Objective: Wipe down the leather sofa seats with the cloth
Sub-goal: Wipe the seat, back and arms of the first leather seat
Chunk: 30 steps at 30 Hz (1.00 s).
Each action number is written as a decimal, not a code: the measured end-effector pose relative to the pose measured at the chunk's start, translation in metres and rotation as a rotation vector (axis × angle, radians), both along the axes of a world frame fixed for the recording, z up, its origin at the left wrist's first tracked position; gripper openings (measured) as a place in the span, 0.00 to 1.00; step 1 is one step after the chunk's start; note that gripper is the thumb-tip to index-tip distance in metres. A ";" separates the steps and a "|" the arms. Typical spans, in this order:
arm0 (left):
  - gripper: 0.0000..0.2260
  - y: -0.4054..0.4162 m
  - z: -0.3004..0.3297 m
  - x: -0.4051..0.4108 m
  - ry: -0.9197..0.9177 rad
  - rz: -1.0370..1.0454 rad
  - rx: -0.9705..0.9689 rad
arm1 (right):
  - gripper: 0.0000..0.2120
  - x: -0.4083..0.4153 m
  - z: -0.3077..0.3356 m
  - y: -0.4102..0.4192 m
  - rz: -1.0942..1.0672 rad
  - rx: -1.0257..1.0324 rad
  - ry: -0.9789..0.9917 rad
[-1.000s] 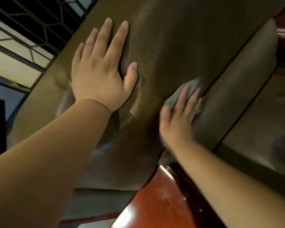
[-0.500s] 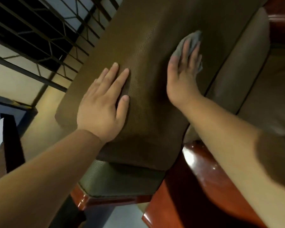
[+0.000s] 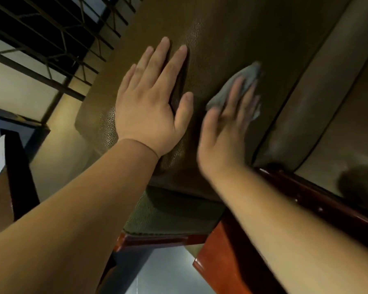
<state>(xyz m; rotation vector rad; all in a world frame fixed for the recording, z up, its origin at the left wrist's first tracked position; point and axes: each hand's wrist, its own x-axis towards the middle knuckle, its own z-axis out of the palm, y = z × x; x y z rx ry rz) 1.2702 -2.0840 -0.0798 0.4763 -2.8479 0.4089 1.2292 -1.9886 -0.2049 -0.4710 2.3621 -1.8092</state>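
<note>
Leather cushion (image 3: 232, 35) bears left hand (image 3: 149, 107), spread flat; at its 3 o'clock, right hand (image 3: 225, 128), fingers straight, presses grey cloth (image 3: 240, 81).

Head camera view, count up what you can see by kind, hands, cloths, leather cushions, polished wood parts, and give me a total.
Hands: 2, the left hand flat on the leather, the right hand pressing the cloth
Grey cloth: 1
Leather cushions: 2, the dark brown cushion and the lighter seat cushion
Red-brown wooden frame parts: 2, and
Total: 7
</note>
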 end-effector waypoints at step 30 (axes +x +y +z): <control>0.31 0.031 -0.016 0.001 -0.003 0.149 -0.125 | 0.47 0.153 -0.109 0.097 0.501 0.302 -0.141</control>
